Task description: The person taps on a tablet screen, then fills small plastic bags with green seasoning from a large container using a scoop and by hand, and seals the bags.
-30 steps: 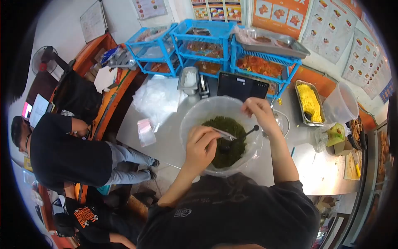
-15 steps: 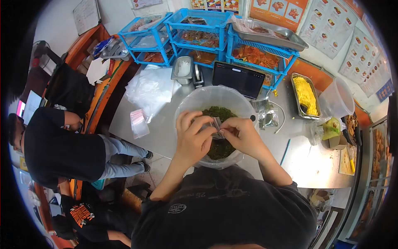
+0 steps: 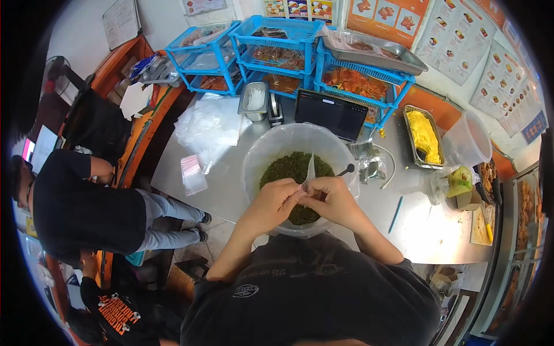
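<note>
My left hand [image 3: 276, 199] and my right hand [image 3: 332, 196] meet over a large translucent bucket [image 3: 254, 144]. Both pinch a small clear plastic bag [image 3: 311, 168] whose corner points up between them; my fingers hide most of it. Beneath, a chopped dark green mixture [image 3: 283, 169] fills the lower part of the bucket. A dark handle end [image 3: 346, 169] sticks out by the bucket's right side. Small filled clear packets [image 3: 372, 166] lie just right of the bucket. On the left are small bags with a pink strip [image 3: 193, 173].
Large clear bags [image 3: 208, 127] lie on the metal table. Behind are a metal container [image 3: 254, 98], a tablet [image 3: 329, 112] and stacked blue racks [image 3: 277, 40] of food. A tray of yellow food [image 3: 424, 135] stands right. A person in black [image 3: 86, 202] stands left, another person [image 3: 118, 311] below.
Both hands have moved slightly down toward me and drawn together on the bag, which now points upward. More of the green mixture shows. The person at lower left has shifted.
</note>
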Tool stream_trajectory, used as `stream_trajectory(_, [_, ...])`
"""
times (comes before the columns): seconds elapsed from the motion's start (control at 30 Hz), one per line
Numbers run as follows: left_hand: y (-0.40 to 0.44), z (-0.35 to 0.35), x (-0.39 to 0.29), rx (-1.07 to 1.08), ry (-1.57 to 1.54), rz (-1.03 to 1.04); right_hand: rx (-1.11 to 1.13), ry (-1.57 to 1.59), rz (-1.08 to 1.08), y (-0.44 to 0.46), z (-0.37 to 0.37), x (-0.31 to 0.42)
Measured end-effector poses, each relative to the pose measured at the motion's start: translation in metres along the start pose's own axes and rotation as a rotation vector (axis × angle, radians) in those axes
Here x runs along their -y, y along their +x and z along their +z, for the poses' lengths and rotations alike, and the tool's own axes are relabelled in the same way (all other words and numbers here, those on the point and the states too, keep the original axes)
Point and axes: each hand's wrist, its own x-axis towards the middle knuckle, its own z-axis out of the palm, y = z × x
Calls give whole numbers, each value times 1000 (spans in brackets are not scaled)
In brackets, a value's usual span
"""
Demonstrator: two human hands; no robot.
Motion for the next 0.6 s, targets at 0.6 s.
stream_trajectory(0.6, [2,-11,-29,-176,427,-47,-146,-291,-65,3,-5,12])
